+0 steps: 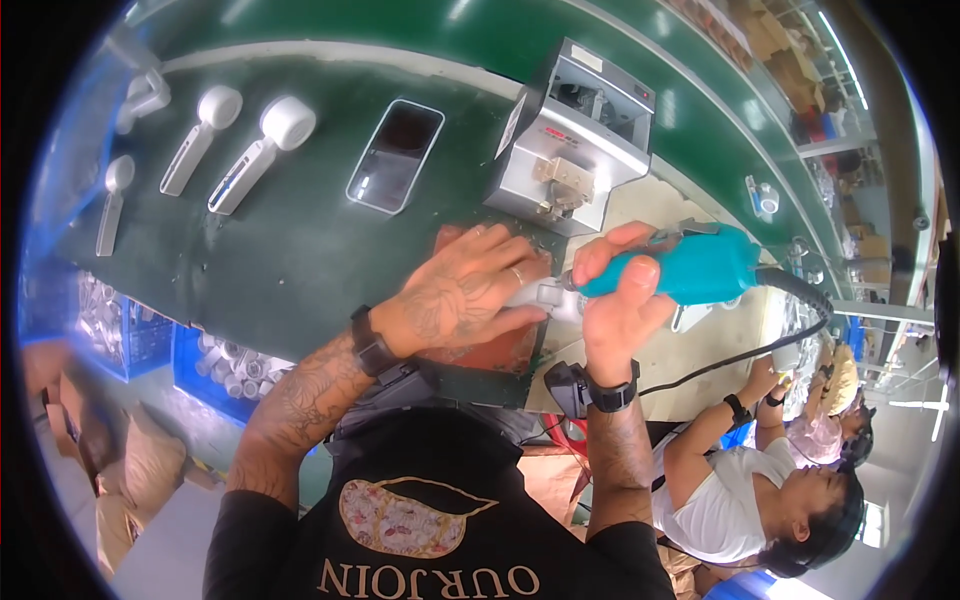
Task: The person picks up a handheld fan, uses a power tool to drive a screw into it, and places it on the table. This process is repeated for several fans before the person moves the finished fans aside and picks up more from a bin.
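Observation:
My left hand (455,290) presses a white plastic part (566,306) against a worn reddish-brown mat (485,352), its fingers bent around the part and hiding much of it. In my right hand (622,318) lies a teal electric screwdriver (705,264), held nearly level and gripped near its front. Its tip points left and meets, or nearly meets, the white part; the bit itself is covered by my fingers. A black cable (800,283) trails from the tool's rear end.
A silver-grey screw feeder (585,150) stands just beyond my hands. Left of it lie a phone (397,155) and several white round-headed handheld devices (262,155). Blue crates (178,358) of white parts sit at the lower left. A co-worker (715,485) works close on my right.

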The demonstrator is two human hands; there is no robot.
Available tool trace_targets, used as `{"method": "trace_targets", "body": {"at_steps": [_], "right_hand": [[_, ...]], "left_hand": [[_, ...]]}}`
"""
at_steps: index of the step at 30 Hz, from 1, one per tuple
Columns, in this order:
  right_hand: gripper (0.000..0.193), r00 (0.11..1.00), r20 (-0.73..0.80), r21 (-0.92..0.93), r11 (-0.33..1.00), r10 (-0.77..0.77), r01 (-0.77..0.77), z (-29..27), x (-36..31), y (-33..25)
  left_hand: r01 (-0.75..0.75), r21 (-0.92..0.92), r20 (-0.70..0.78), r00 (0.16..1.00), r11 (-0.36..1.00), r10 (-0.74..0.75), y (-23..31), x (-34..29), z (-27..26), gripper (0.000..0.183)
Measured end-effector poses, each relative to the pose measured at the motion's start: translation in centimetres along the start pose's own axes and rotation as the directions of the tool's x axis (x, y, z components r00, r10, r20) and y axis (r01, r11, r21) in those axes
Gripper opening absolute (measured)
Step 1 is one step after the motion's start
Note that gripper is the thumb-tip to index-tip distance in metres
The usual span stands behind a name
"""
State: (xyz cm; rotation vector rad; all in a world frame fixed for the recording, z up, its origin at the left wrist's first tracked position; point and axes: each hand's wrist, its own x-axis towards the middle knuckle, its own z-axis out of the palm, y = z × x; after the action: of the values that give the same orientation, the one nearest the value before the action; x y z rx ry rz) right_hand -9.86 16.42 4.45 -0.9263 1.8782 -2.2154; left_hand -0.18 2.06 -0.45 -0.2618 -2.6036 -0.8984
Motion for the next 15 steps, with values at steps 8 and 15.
{"method": "trace_targets", "body": {"at_steps": [8,15], "right_hand": [[0.043,0.998,0.057,0.052,0.998,0.013,-0.016,-0.1,0.2,0.7],[0.051,1.000,0.010,-0.018,1.000,0.022,-0.022,0.5,1.6,-0.6]], "left_hand": [[0.018,0.024,0.067,0.998,1.000,-0.020,0.3,0.4,-0.4,0.046],[-0.015,0.033,0.058,0.998,0.999,0.013,-0.2,0.3,-0.5,0.046]]}}
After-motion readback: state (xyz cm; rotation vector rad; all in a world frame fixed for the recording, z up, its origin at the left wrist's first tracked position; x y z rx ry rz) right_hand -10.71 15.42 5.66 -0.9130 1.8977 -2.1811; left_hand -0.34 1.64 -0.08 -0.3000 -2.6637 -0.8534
